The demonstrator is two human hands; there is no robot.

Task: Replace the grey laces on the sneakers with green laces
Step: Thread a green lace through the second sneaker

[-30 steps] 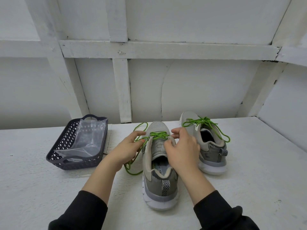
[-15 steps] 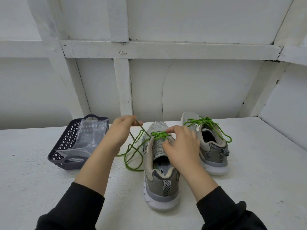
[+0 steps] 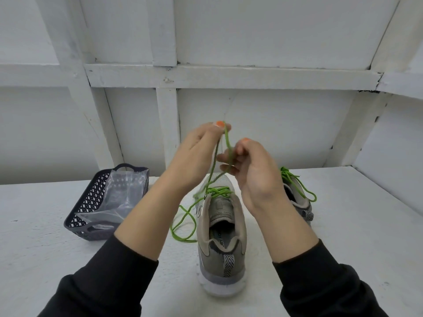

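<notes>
Green lace [image 3: 226, 139] is rising from the top eyelets of the near sneaker [image 3: 222, 239], which is standing on the counter [image 3: 343, 248] with its heel toward me. Both hands are holding the lace in the air above the toe. The left hand [image 3: 196, 154] is pinching a strand high up between thumb and fingertip. The right hand [image 3: 256, 172] is sitting just beside it and a little lower, its fingers curling round the green lace where two strands are meeting. A slack loop of it is lying on the counter just left of the shoe. I am reading this as the start of tying off, since the lacing across the eyelets is looking complete.

To do this well, I am wanting even tension on both strands before the cross is closing, so the rows are sitting flat. I am also thinking the slack loop needs drawing clear, or it is risking a snag in the knot. Pulling straight up is likely tipping so light a shoe, so pulling toward the heel is looking safer.

Both forearms are reaching forward out of black sleeves, with wrists raised and the backs of the hands facing me. The far sneaker [image 3: 302, 208], wearing its own green lacing, is sitting half hidden behind the right wrist. A dark basket [image 3: 91, 197] holding a clear plastic bag [image 3: 123, 193] is sitting at the left.
</notes>
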